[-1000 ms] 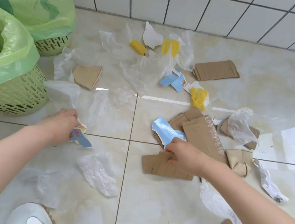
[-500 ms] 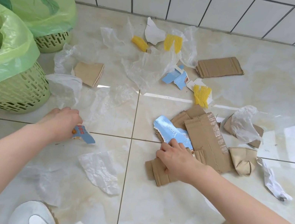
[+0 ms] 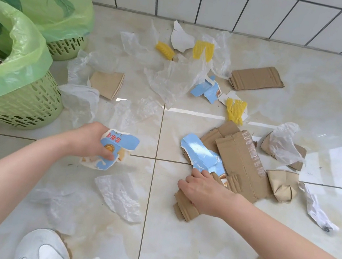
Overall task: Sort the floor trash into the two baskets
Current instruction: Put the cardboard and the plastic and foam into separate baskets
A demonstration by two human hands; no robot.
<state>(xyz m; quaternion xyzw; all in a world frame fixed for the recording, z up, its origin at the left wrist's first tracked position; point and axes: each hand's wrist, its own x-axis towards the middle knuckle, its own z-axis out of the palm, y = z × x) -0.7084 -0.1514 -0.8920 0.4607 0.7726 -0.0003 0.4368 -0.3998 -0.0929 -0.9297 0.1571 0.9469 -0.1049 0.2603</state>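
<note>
Nearest the camera, two white shoes [image 3: 42,245] on the tiled floor [image 3: 180,244]. Left hand [image 3: 89,140] grips a torn blue carton scrap [image 3: 115,145], red characters on it unreadable. Right hand [image 3: 202,193], well apart from the left, fingers curled on a cardboard strip [image 3: 186,208], fingertip touching a blue carton piece [image 3: 202,155]. Farther: clear plastic bags [image 3: 173,80], yellow foam nets [image 3: 235,109], cardboard sheet [image 3: 256,78]. Two green lined baskets [image 3: 22,104] far left

White sneakers [image 3: 42,245] on glossy floor tiles [image 3: 191,245], tiled wall [image 3: 231,4] behind
</note>
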